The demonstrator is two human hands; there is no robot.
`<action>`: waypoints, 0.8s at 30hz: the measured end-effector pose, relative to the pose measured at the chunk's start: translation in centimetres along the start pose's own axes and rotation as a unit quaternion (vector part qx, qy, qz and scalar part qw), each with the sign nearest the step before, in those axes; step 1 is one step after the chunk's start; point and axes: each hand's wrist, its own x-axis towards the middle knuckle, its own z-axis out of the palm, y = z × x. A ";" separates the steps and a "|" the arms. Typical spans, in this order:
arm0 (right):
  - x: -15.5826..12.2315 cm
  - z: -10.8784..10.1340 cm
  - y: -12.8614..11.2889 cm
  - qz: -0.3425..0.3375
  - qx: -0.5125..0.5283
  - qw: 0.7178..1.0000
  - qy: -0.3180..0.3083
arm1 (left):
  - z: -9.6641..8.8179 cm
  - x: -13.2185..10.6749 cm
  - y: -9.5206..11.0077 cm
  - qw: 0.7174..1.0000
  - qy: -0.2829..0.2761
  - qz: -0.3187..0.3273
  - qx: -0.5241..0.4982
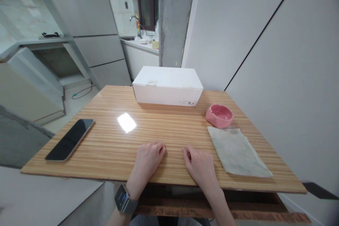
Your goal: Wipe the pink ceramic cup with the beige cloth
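Both my hands rest as loose fists on the wood-grain table (169, 130), near its front edge. My left hand (150, 155), with a smartwatch (124, 199) on the wrist, is closed and nothing shows in it. Closed too is my right hand (198, 162), a short gap away, with no object visible in its fingers. A folded pale grey-green cloth (238, 152) lies just right of my right hand, not touching it. Behind the cloth sits a pink faceted ashtray (219, 116). Far to the left of my left hand lies a smartphone (70, 140), its screen dark.
A closed white box (168, 86) stands at the table's back edge. Under the front edge is an open drawer (174, 208). A white wall (265, 60) runs along the right. Further back are a sink faucet (136, 23) and a cabinet with an open door (34, 81).
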 end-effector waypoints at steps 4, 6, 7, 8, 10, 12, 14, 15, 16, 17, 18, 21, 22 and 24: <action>0.0 0.0 0.0 0.000 0.000 1.000 -0.001 | 0.0 0.1 0.1 1.000 0.000 -0.020 0.019; 0.0 0.0 0.0 -0.001 -0.001 1.000 -0.003 | -0.1 0.1 0.2 0.999 -0.002 -0.022 0.023; 0.0 0.0 0.0 -0.001 -0.001 1.000 -0.004 | -0.1 0.1 0.2 0.999 -0.004 -0.022 0.025; 0.0 0.0 0.0 0.000 0.000 1.000 -0.004 | -0.1 0.1 0.3 0.999 -0.006 -0.023 0.026; 0.0 0.0 0.0 0.001 0.001 1.000 -0.006 | -0.2 0.1 0.3 0.999 -0.009 -0.027 0.027; -0.1 0.0 0.0 0.002 0.000 1.000 -0.007 | -0.2 0.1 0.4 0.999 -0.011 -0.034 0.029; -0.1 0.0 -0.1 0.004 0.001 1.000 -0.009 | -0.2 0.1 0.4 0.999 -0.012 -0.041 0.029; -0.1 0.0 -0.1 0.008 0.003 1.000 -0.010 | -0.2 0.1 0.4 0.999 -0.012 -0.043 0.028; -0.1 0.0 -0.1 0.011 0.005 1.000 -0.010 | -0.1 0.1 0.4 0.999 -0.011 -0.043 0.028; -0.1 0.0 -0.1 0.013 0.008 1.000 -0.010 | -0.1 0.1 0.4 0.999 -0.011 -0.043 0.027; -0.1 -0.1 -0.1 0.014 0.010 1.000 -0.010 | -0.1 0.1 0.3 0.999 -0.010 -0.042 0.027; 0.0 -0.2 -0.2 0.013 0.011 1.000 -0.009 | -0.1 0.1 0.3 0.999 -0.006 -0.041 0.025; 0.0 -0.2 -0.2 0.013 0.010 1.000 -0.009 | -0.1 0.0 0.3 0.999 -0.004 -0.040 0.024; 0.0 -0.2 -0.2 0.013 0.008 1.000 -0.009 | -0.1 0.1 0.3 0.999 -0.001 -0.037 0.022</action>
